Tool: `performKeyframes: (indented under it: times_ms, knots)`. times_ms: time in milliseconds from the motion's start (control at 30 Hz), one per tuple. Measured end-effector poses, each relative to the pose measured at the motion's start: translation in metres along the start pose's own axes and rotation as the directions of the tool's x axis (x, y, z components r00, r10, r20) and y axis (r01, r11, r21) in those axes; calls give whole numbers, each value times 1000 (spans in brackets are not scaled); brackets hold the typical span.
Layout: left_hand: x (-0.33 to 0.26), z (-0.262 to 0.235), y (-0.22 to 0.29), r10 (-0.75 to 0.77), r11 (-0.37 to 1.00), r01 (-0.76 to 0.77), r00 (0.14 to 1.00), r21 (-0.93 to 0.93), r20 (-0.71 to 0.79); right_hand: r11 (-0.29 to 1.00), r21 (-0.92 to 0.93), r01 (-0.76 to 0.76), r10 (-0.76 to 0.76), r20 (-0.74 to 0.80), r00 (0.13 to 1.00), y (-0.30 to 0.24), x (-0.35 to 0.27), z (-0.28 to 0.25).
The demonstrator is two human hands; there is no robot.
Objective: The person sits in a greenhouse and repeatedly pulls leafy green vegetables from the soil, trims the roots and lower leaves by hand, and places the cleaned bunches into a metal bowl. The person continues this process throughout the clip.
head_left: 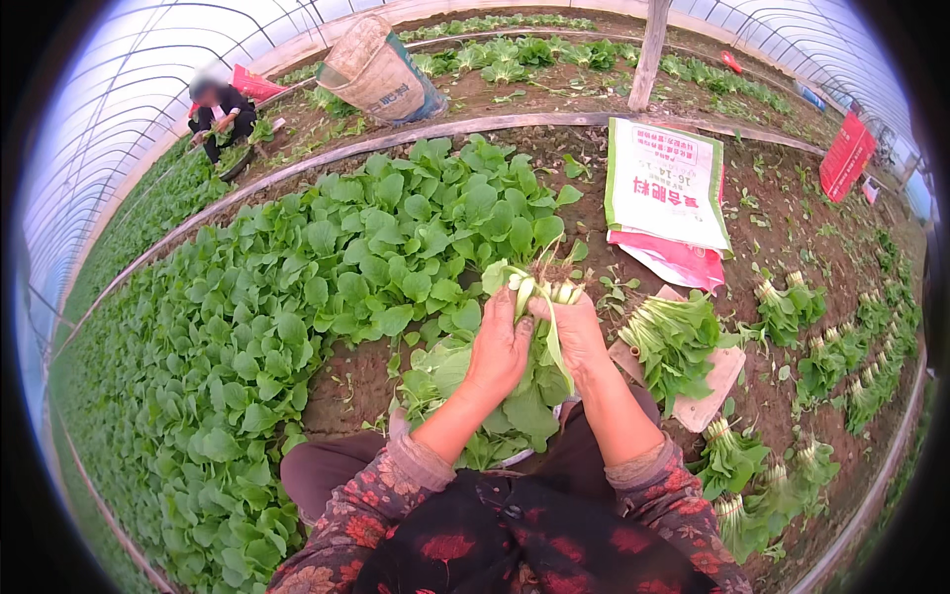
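Observation:
Between my two hands is a bunch of leafy greens [539, 396], its pale stems and brown roots pointing up and away, its broad leaves hanging down over my lap. My left hand [498, 348] closes on the stems from the left side, the fingers pressed together. On the right, my right hand [577, 332] is wrapped round the stem ends, thumb on top. More loose leaves [435, 376] lie beneath my left forearm. Just right of my right hand, a tied-looking pile of greens [673, 342] rests on a flat tan board [714, 388].
Growing greens [396, 238] fill the bed ahead and left. Picked bunches [732, 455] lie on soil at right. A white and green sack [668, 183], a worn bucket-shaped bag [381, 74] and a wooden post [650, 54] stand ahead. Another person [220, 114] crouches far left.

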State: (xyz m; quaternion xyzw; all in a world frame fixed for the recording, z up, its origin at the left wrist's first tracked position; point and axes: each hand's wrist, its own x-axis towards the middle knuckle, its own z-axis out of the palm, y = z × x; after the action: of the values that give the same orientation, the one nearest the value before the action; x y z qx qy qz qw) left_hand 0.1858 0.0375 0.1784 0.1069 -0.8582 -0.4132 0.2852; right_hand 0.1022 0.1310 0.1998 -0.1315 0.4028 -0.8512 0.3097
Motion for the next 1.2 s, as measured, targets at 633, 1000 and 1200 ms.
performKeyframes:
  times_ms: [633, 1000, 1200]
  knots:
    - [20, -63, 21, -59, 955, 14, 988, 295, 143, 963, -268, 29, 4, 121, 993, 11, 0, -2]
    - [5, -65, 11, -484, 850, 516, 844, -108, 232, 826, -520, 218, -215, 67, 974, 17, 5, -11]
    - [8, -58, 21, -226, 940, 182, 966, 287, 127, 592, -749, 297, -239, 189, 953, 18, 0, -10]
